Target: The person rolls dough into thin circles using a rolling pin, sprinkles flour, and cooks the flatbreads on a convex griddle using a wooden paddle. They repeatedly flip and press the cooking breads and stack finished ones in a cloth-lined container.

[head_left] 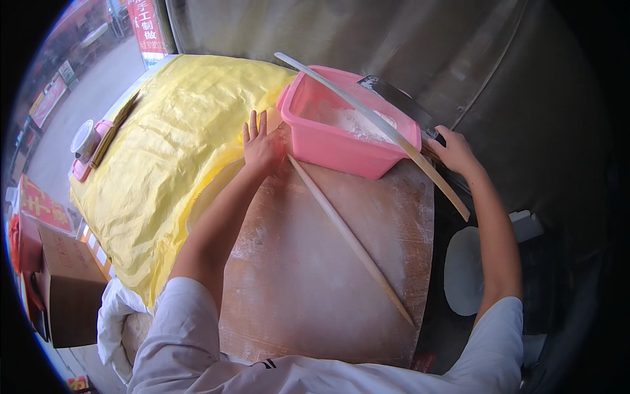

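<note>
My right hand (pixel 455 150) is closed around the dark handle of a broad-bladed kitchen knife, probably a cleaver. Its blade (pixel 401 103) lies along the far right rim of a pink plastic bin (pixel 339 150), with white powder on the tip. Inside the bin is white powder (pixel 362 123) that looks like flour. A long, pale wooden strip (pixel 389 130) rests across the bin's top. My left hand (pixel 263 147), fingers spread, is at the far left edge of the wooden board (pixel 305 276), beside the bin. A tapered rolling pin (pixel 352 239) lies diagonally on the board.
A crumpled yellow sheet (pixel 162 138) covers the surface to the left. On it lie a brush-like bundle of bristles (pixel 115 129) and a lidded tub (pixel 84 138). A cardboard box (pixel 71 285) stands at the lower left. A curtain (pixel 344 29) hangs behind the bin.
</note>
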A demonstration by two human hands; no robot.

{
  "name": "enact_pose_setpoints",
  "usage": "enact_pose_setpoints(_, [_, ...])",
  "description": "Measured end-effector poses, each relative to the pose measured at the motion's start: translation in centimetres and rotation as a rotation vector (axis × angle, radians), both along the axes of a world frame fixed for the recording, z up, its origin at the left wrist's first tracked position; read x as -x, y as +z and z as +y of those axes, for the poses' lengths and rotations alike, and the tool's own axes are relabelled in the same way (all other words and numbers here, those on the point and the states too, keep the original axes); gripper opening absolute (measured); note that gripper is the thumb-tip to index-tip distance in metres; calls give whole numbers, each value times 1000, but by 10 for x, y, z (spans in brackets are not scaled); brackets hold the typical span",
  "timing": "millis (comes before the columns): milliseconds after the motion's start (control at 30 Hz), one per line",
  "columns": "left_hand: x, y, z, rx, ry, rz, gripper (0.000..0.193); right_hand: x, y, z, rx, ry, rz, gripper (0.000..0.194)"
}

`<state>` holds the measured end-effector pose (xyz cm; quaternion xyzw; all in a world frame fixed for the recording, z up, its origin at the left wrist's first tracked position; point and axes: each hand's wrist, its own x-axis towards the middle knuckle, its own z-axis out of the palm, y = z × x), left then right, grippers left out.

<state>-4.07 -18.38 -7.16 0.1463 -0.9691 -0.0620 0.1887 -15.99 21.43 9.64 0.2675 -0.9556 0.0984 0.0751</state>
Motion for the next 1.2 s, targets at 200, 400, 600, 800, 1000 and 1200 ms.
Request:
enact_pose_setpoints(200, [39,6,-71,230,22,-145,89,-55,51,-28,266,16,40,27])
enact_pose_setpoints(400, [25,22,-49,191,-110,-266,66,-193,73,-68,461,190,-303,39])
enact_pose_setpoints(600, [18,-15,-58,135,-245,-127,47,-260,28,-83,474,-21,-879,45])
enact_pose_setpoints(800, [5,-19,-51,215,-228,-146,50,-237,-26,-115,579,-49,-1010,38])
enact_pose_setpoints(1000, [21,14,-127,528,-617,34,31,-210,-58,-151,675,12,-1189,40])
enact_pose_setpoints(1200, [55,61,-161,437,74,-230,36,-141,-109,-232,1016,60,-1315,37])
